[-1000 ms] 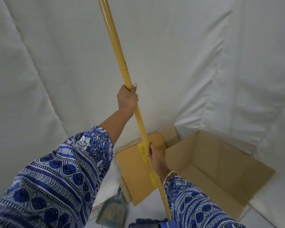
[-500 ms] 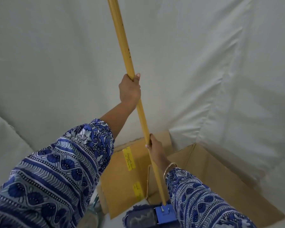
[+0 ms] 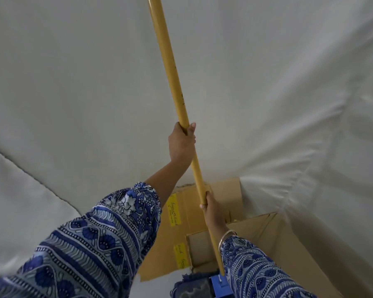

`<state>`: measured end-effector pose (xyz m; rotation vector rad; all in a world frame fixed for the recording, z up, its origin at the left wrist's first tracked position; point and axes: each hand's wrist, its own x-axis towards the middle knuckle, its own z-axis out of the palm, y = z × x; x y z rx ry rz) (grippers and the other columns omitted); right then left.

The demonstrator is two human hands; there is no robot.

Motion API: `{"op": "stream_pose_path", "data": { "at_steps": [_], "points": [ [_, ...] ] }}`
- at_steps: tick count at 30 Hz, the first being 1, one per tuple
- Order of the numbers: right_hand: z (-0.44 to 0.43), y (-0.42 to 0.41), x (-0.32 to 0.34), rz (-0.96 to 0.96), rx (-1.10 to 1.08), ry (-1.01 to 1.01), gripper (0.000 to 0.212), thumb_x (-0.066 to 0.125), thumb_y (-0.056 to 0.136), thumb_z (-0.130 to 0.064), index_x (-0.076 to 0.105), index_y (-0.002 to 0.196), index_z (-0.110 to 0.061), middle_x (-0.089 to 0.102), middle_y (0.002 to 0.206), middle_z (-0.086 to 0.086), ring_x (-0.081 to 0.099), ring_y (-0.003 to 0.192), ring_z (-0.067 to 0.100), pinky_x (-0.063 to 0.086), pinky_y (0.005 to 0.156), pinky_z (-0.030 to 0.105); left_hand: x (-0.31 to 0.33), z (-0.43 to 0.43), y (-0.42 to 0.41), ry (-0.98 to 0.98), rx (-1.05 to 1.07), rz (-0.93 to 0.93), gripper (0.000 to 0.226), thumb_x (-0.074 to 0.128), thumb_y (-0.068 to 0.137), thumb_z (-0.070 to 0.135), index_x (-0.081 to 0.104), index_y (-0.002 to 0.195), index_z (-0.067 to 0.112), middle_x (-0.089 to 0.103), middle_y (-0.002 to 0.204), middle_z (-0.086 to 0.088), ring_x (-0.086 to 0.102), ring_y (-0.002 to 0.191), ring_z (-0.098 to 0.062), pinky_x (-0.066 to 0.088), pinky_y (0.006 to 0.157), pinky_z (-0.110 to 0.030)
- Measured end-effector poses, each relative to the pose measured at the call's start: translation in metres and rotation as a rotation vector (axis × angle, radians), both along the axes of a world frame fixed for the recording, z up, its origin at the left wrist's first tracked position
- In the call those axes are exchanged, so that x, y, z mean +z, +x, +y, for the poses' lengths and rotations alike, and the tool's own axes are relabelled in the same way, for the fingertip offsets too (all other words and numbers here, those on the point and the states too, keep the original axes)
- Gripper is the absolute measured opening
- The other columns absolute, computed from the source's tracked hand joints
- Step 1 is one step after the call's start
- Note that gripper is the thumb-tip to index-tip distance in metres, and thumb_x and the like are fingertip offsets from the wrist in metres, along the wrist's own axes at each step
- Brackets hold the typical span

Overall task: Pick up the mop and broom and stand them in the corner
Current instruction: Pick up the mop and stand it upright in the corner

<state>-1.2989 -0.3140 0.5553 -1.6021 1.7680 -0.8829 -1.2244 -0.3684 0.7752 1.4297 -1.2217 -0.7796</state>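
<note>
The mop has a long yellow handle [image 3: 170,67] that runs from the top edge down to a blue bracket and dark blue mop head [image 3: 194,286] at the bottom edge. It stands nearly upright, tilted slightly left at the top. My left hand [image 3: 181,143] grips the handle about halfway up. My right hand [image 3: 209,206] grips it lower down, with a bangle on the wrist. Both arms wear blue patterned sleeves. The broom is not in view.
White fabric [image 3: 73,93] covers the walls, which meet in a corner right behind the mop. Flattened brown cardboard [image 3: 192,211] with yellow labels leans there, and an open cardboard box [image 3: 289,254] lies at the lower right. The floor is white.
The mop head has come further into view at the bottom edge and the handle has shifted slightly right, closer to the corner. Both hands keep the same grip. The dustpan at lower left has dropped out of view.
</note>
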Motion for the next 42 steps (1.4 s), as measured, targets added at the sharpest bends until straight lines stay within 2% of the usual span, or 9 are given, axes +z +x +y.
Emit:
{"op": "stream_pose_path", "data": {
  "at_steps": [6,9,12,17,22,25,32,38,42],
  "points": [
    [-0.013,-0.016,-0.031,-0.074,0.011,0.095,0.026,0.05,0.092,-0.008,0.049,0.118,-0.007,0.063,0.092,0.006,0.063,0.086,0.018,0.042,0.057,0.01,-0.03,-0.016,-0.022,0.011,-0.058,-0.021,0.016,0.046,0.093,0.032,0.05,0.09,0.017,0.055,0.067,0.003,0.053,0.062,-0.008,0.045,0.056,-0.021],
    [-0.016,-0.023,-0.043,-0.091,0.002,0.139,0.03,0.05,0.092,-0.008,0.047,0.122,-0.007,0.065,0.103,0.012,0.064,0.096,0.023,0.05,0.067,0.021,-0.046,-0.02,-0.033,0.024,-0.083,-0.012,0.013,0.047,0.093,0.031,0.05,0.085,0.022,0.055,0.068,0.002,0.053,0.063,-0.009,0.045,0.056,-0.02],
    [-0.019,-0.027,-0.051,-0.091,0.0,0.166,0.031,0.049,0.093,-0.009,0.045,0.124,-0.008,0.065,0.105,0.012,0.064,0.098,0.024,0.052,0.074,0.026,-0.055,-0.025,-0.038,0.032,-0.077,-0.008,0.016,0.048,0.092,0.031,0.046,0.076,0.029,0.055,0.068,0.003,0.053,0.064,-0.01,0.046,0.059,-0.022],
    [-0.031,-0.03,-0.058,-0.096,0.009,0.18,0.031,0.048,0.093,-0.01,0.046,0.123,-0.006,0.065,0.105,0.014,0.064,0.099,0.025,0.056,0.079,0.032,-0.063,-0.04,-0.037,0.051,-0.079,-0.007,0.012,0.049,0.092,0.03,0.049,0.084,0.022,0.056,0.07,0.002,0.053,0.065,-0.009,0.045,0.057,-0.018],
    [-0.038,-0.028,-0.062,-0.068,0.018,0.183,0.032,0.049,0.093,-0.01,0.046,0.124,-0.006,0.066,0.104,0.012,0.065,0.098,0.023,0.054,0.076,0.027,-0.069,-0.051,-0.034,0.069,-0.071,-0.022,0.013,0.049,0.092,0.029,0.05,0.092,0.016,0.056,0.07,0.003,0.054,0.065,-0.01,0.046,0.06,-0.019],
    [-0.043,-0.026,-0.063,-0.057,0.026,0.195,0.031,0.05,0.092,-0.01,0.047,0.123,-0.007,0.066,0.104,0.011,0.065,0.098,0.023,0.056,0.078,0.03,-0.071,-0.059,-0.028,0.097,-0.103,-0.041,0.013,0.049,0.092,0.027,0.049,0.093,0.015,0.057,0.072,0.002,0.055,0.068,-0.011,0.044,0.058,-0.018],
    [-0.055,-0.028,-0.068,-0.04,-0.005,0.221,0.027,0.05,0.092,-0.009,0.05,0.119,-0.006,0.066,0.105,0.012,0.064,0.099,0.024,0.055,0.078,0.031,-0.069,-0.073,-0.022,0.202,-0.249,-0.054,0.011,0.049,0.093,0.022,0.049,0.098,0.012,0.058,0.076,0.0,0.058,0.083,-0.021,0.05,0.084,-0.039],
    [-0.061,-0.032,-0.067,-0.056,-0.004,0.207,0.026,0.05,0.092,-0.008,0.05,0.118,-0.004,0.064,0.103,0.013,0.063,0.096,0.024,0.054,0.078,0.032,-0.066,-0.082,-0.026,0.228,-0.262,-0.061,0.012,0.05,0.092,0.021,0.049,0.099,0.011,0.057,0.076,-0.001,0.058,0.083,-0.021,0.052,0.089,-0.044],
    [-0.064,-0.033,-0.067,-0.077,0.008,0.203,0.027,0.05,0.092,-0.006,0.05,0.118,-0.002,0.06,0.095,0.01,0.062,0.094,0.025,0.049,0.073,0.029,-0.063,-0.086,-0.025,0.242,-0.26,-0.085,0.014,0.051,0.092,0.021,0.05,0.1,0.009,0.06,0.087,-0.009,0.059,0.084,-0.021,0.052,0.091,-0.044]
  ]
}}
